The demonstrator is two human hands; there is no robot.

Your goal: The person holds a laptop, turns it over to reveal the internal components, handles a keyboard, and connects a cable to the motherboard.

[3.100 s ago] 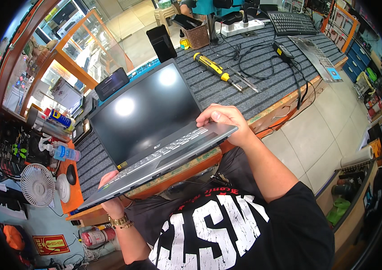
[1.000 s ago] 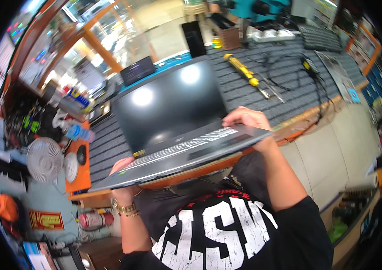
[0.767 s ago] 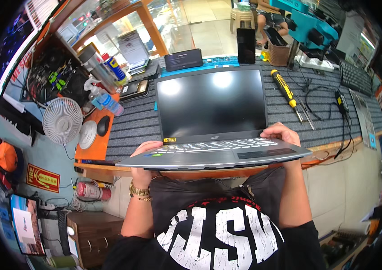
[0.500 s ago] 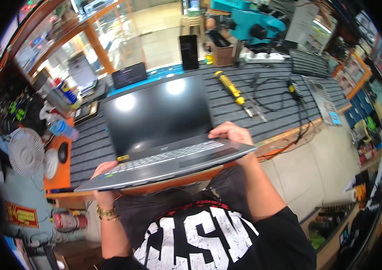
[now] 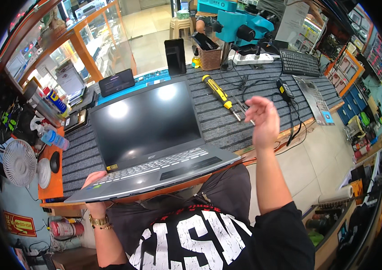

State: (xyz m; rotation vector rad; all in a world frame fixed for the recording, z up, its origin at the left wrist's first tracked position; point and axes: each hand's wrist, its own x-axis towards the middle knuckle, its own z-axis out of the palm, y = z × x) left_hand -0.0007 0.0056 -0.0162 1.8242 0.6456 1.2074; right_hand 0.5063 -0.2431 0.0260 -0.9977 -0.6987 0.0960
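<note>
An opened grey laptop (image 5: 179,163) with a dark, reflecting screen sits at the front edge of the bench, its near edge jutting over. My left hand (image 5: 93,181) grips the laptop's left side, thumb on top and the other fingers hidden beneath. Off to the right, my right hand (image 5: 264,118) is apart from the laptop, raised with its fingers loosely curled and nothing in them. Closest to it lie a yellow-and-black screwdriver (image 5: 220,93) and a thin metal tool, probably tweezers (image 5: 241,102), partly behind the fingers.
A black power adapter (image 5: 285,90) with cables lies right of the screwdriver. Behind stand a black phone (image 5: 175,56), a brown basket (image 5: 210,58) and a teal microscope (image 5: 245,27). A keyboard (image 5: 300,63) is at far right, a white fan (image 5: 19,163) at left.
My right hand has let go of the laptop's right side and moved right and up. The laptop's near edge has tipped down a little. My left hand keeps its hold.
</note>
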